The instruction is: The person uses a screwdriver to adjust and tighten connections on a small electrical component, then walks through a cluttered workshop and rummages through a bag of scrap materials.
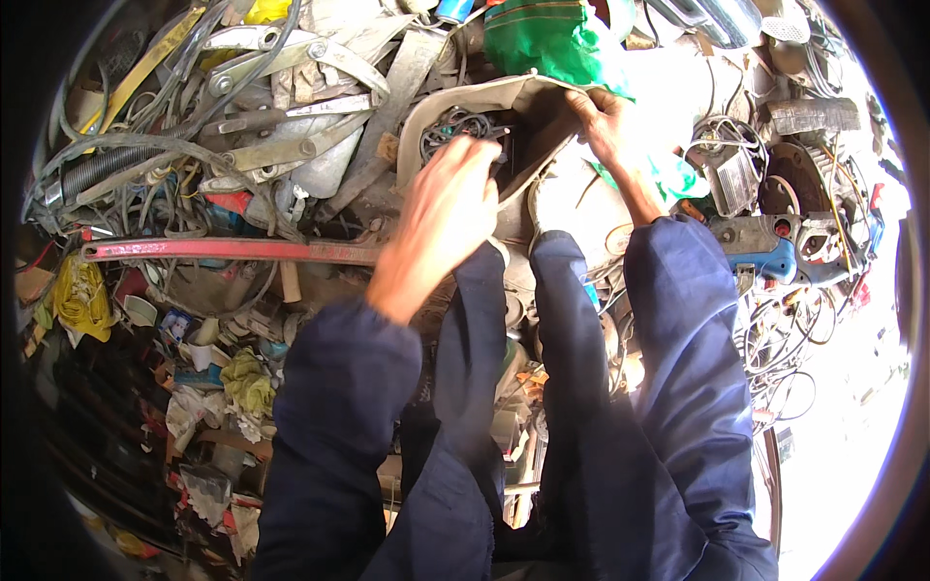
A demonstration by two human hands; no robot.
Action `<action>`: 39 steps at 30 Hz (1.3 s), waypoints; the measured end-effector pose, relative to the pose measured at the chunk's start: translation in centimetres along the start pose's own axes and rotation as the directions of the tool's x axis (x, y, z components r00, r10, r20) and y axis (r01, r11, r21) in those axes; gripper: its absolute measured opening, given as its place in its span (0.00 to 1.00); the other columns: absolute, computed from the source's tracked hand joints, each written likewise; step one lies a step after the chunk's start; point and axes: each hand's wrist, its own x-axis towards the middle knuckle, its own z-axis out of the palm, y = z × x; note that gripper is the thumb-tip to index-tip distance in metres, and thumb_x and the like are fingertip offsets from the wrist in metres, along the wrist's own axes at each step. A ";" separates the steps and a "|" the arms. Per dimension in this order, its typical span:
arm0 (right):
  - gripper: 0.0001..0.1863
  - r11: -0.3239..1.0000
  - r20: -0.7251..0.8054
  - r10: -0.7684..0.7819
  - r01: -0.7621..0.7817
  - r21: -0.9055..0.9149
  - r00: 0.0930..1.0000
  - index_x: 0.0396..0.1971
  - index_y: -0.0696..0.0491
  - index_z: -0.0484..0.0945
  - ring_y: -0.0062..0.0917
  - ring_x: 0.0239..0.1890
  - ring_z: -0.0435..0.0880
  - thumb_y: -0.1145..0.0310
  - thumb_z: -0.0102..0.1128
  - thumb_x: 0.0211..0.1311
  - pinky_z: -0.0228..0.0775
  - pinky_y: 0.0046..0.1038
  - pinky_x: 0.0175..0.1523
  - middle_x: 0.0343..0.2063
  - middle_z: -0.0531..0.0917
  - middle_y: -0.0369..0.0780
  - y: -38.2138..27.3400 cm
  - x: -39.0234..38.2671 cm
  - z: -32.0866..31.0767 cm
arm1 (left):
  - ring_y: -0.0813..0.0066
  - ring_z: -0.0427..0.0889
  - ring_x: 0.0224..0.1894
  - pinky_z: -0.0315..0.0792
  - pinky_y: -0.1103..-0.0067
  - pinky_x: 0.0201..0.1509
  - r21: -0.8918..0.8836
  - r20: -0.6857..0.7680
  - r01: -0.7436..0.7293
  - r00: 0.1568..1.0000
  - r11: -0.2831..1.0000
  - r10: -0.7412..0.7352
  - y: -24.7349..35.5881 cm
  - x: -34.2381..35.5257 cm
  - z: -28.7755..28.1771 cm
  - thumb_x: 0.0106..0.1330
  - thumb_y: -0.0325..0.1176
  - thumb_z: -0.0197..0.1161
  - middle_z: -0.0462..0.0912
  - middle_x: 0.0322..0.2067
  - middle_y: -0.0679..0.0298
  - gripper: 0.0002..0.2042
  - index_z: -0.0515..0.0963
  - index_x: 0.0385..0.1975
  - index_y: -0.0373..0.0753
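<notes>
A beige cloth-like bag (417, 131) stands with its mouth spread, showing a dark inside and a tangle of grey wires (465, 124). My right hand (608, 128) pinches the bag's right rim between thumb and fingers. Over the left part of the opening is my left hand (441, 218), slightly blurred, its fingers curled in and bunched. Its fingertips are mostly hidden, so what they hold cannot be made out. Directly behind the bag lies a crumpled green plastic bag (552, 39).
A red metal bar (223, 250) lies left of my left hand. Metal linkages (266, 155) and cables heap up at far left. A blue-handled power tool (760, 254) and loose cables (790, 334) lie at right. My legs (572, 320) reach toward the bag amid scrap.
</notes>
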 end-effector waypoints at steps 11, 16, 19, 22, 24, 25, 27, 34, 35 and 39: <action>0.21 0.997 0.114 -0.019 0.028 -0.077 0.993 0.37 0.59 0.88 0.25 0.31 0.84 0.53 0.64 0.73 0.76 0.31 0.41 0.25 0.87 0.40 -3.5 -2.0 -1.5 | 0.61 0.83 0.51 0.75 0.69 0.59 -0.168 0.264 0.243 0.945 0.955 -0.194 -9.2 7.4 7.3 0.56 0.35 0.75 0.83 0.43 0.55 0.17 0.77 0.41 0.37; 0.20 0.998 0.150 -0.014 0.024 -0.064 0.989 0.37 0.59 0.87 0.27 0.31 0.84 0.54 0.63 0.73 0.76 0.33 0.42 0.26 0.86 0.42 -2.9 -1.7 -1.4 | 0.69 0.81 0.48 0.75 0.69 0.59 -0.241 0.230 0.155 0.968 0.958 -0.098 -11.0 7.1 6.0 0.62 0.32 0.73 0.83 0.46 0.60 0.14 0.73 0.38 0.37; 0.20 0.990 0.171 -0.072 0.091 -0.105 0.983 0.40 0.60 0.85 0.32 0.33 0.85 0.55 0.64 0.72 0.76 0.34 0.44 0.30 0.85 0.47 -2.0 -2.2 -2.0 | 0.75 0.79 0.48 0.76 0.71 0.56 -0.435 0.251 0.164 0.966 0.885 -0.056 -11.0 6.6 5.7 0.66 0.27 0.68 0.83 0.44 0.64 0.08 0.74 0.36 0.36; 0.18 0.984 0.118 -0.154 0.164 -0.074 0.981 0.42 0.60 0.84 0.33 0.36 0.86 0.56 0.66 0.71 0.76 0.35 0.45 0.34 0.86 0.47 -0.9 -2.7 -1.8 | 0.77 0.80 0.46 0.72 0.77 0.59 -0.561 0.412 0.322 0.908 0.763 -0.080 -10.4 5.9 5.2 0.72 0.32 0.61 0.84 0.42 0.64 0.06 0.76 0.34 0.37; 0.18 0.979 0.021 -0.156 0.158 -0.133 0.987 0.47 0.59 0.82 0.36 0.38 0.86 0.60 0.69 0.69 0.77 0.37 0.47 0.36 0.86 0.48 -0.7 -4.0 -1.5 | 0.77 0.81 0.44 0.72 0.79 0.58 -0.553 0.553 0.411 0.832 0.724 -0.050 -10.5 6.3 3.9 0.75 0.35 0.59 0.85 0.39 0.64 0.10 0.76 0.32 0.37; 0.18 0.967 -0.043 -0.181 0.169 -0.192 0.983 0.49 0.59 0.81 0.35 0.38 0.85 0.61 0.69 0.69 0.77 0.36 0.48 0.36 0.86 0.46 -1.4 -5.3 -1.0 | 0.78 0.81 0.43 0.71 0.79 0.57 -0.542 0.614 0.458 0.788 0.705 -0.039 -10.6 6.2 3.3 0.76 0.37 0.58 0.86 0.38 0.64 0.12 0.77 0.32 0.37; 0.24 0.967 -0.124 -0.085 0.052 -0.249 0.989 0.54 0.60 0.78 0.44 0.46 0.86 0.61 0.72 0.66 0.77 0.40 0.54 0.43 0.85 0.52 -2.7 -8.3 0.3 | 0.79 0.81 0.41 0.72 0.79 0.53 -0.493 0.631 0.551 0.759 0.673 -0.159 -10.8 5.9 3.1 0.78 0.39 0.57 0.87 0.34 0.64 0.14 0.79 0.33 0.36; 0.32 0.752 0.003 0.626 -0.604 0.265 0.780 0.55 0.68 0.74 0.36 0.42 0.87 0.59 0.74 0.62 0.80 0.37 0.49 0.41 0.86 0.51 -1.1 -16.7 7.4 | 0.67 0.87 0.37 0.79 0.70 0.45 -0.059 0.508 0.126 0.857 0.990 -0.079 -8.3 7.8 4.1 0.67 0.35 0.66 0.88 0.34 0.52 0.25 0.76 0.63 0.35; 0.25 0.635 0.117 0.638 -0.606 0.479 0.761 0.52 0.66 0.76 0.32 0.36 0.86 0.63 0.71 0.64 0.79 0.33 0.43 0.37 0.86 0.48 -1.9 -17.4 8.4 | 0.65 0.87 0.39 0.80 0.68 0.46 -0.015 0.427 -0.073 0.901 0.997 0.072 -10.2 7.6 5.8 0.65 0.34 0.67 0.88 0.36 0.50 0.27 0.74 0.65 0.34; 0.05 0.479 0.108 0.621 -0.485 0.732 0.776 0.35 0.60 0.80 0.20 0.21 0.79 0.77 0.55 0.64 0.72 0.26 0.28 0.25 0.84 0.39 -3.1 -18.2 10.6 | 0.51 0.82 0.55 0.79 0.60 0.58 0.446 0.702 -0.489 0.711 0.750 0.047 -5.1 9.3 6.5 0.59 0.31 0.68 0.80 0.52 0.46 0.25 0.79 0.59 0.37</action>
